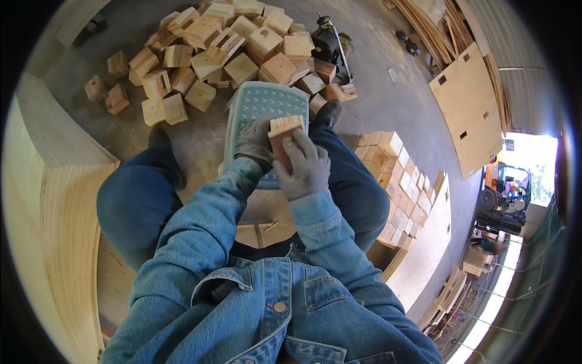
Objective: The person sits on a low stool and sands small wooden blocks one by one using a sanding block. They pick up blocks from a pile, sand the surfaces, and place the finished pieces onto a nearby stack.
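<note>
Between my knees, over a pale teal plastic stool (pixel 270 97), I hold a layered wooden block (pixel 285 124). Its far edge shows pale striped layers, while the side toward me is a flat reddish-brown surface; I cannot tell whether that is the block's own face or a thin sheet laid on it. My left hand (pixel 254 141), in a grey glove, is closed on the block's left side, its fingertips partly hidden. From the right, my gloved right hand (pixel 304 162) presses curled fingers over the reddish-brown face.
A loose heap of wooden blocks (pixel 242 67) lies ahead, with a black-and-metal tool (pixel 332 45) at its right side. Neatly stacked blocks (pixel 400 188) stand right of my knee by a plywood panel (pixel 427 242). Stacked plywood sheets (pixel 70 224) rise close on my left.
</note>
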Tool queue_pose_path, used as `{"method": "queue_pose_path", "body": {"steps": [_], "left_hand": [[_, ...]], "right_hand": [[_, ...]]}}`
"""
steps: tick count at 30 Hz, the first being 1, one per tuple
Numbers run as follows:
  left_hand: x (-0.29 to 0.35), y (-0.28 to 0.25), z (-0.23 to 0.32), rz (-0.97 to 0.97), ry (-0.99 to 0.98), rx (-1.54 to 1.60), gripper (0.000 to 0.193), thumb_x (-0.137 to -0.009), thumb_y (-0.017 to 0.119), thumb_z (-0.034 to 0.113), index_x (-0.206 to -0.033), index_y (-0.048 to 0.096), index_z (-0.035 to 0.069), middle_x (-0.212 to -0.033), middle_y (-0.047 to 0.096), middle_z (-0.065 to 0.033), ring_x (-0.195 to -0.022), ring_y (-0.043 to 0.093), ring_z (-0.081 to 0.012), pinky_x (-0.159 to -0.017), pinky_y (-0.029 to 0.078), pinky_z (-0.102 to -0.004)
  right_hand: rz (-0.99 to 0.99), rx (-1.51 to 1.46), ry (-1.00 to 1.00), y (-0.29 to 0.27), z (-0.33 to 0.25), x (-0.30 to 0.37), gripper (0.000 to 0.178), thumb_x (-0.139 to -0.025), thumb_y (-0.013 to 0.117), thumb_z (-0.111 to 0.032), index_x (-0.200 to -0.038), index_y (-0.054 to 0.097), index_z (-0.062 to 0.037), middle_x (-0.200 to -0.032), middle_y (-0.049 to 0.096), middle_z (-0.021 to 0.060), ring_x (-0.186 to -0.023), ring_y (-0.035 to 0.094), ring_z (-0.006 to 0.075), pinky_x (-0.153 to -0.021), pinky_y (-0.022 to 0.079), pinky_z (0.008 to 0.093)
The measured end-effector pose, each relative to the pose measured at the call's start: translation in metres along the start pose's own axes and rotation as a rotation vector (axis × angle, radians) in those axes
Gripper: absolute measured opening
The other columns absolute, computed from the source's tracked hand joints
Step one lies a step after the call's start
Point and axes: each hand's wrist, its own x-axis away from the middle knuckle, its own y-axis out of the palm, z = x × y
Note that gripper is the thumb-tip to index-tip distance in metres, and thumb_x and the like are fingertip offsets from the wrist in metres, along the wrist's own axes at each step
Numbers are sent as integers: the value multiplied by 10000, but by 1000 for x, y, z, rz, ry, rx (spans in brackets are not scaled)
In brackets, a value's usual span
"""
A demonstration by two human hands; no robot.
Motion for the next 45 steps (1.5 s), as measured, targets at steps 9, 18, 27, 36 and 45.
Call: {"method": "queue_pose_path", "body": {"steps": [9, 18, 27, 36, 45], "left_hand": [[-2, 4, 5, -24, 11, -117, 777, -700, 918, 360, -1375, 570, 195, -1334, 629, -118, -1291, 572, -358, -1146, 440, -471], [8, -11, 33, -31, -2, -191, 660, -776, 843, 337, -1363, 573, 205, -1332, 620, -133, -1320, 552, -356, -1169, 411, -466], [8, -13, 29, -82, -53, -197, 758, -756, 856, 437, -1414, 551, 218, -1407, 602, -140, -1342, 541, -361, -1206, 369, -474], [11, -13, 41, 57, -12, -278, 713, -687, 941, 296, -1314, 626, 167, -1276, 660, -136, -1233, 613, -363, -1084, 491, -452], [17, -22, 54, 21, 24, -259, 676, -737, 891, 289, -1341, 608, 177, -1327, 631, -142, -1282, 579, -364, -1148, 433, -451]], "right_hand": [[-52, 102, 121, 18, 12, -89, 514, -835, 793, -377, -1312, 686, -220, -1461, 564, 16, -1142, 615, 437, -939, 536, 532], [-67, 12, -2, -15, -2, 33, 592, -759, 864, -267, -1308, 713, -103, -1467, 597, 145, -1216, 628, 373, -1055, 481, 512], [-91, 52, 64, 4, -2, -50, 539, -808, 814, -333, -1314, 719, -174, -1475, 593, 72, -1168, 624, 411, -1006, 515, 518], [-92, 76, 106, 15, 27, -83, 561, -850, 781, -383, -1366, 678, -188, -1498, 575, 78, -1184, 618, 426, -999, 516, 514], [6, -36, 39, -13, 15, 41, 551, -782, 827, -303, -1308, 730, -173, -1497, 584, 63, -1172, 615, 393, -1013, 503, 524]]}}
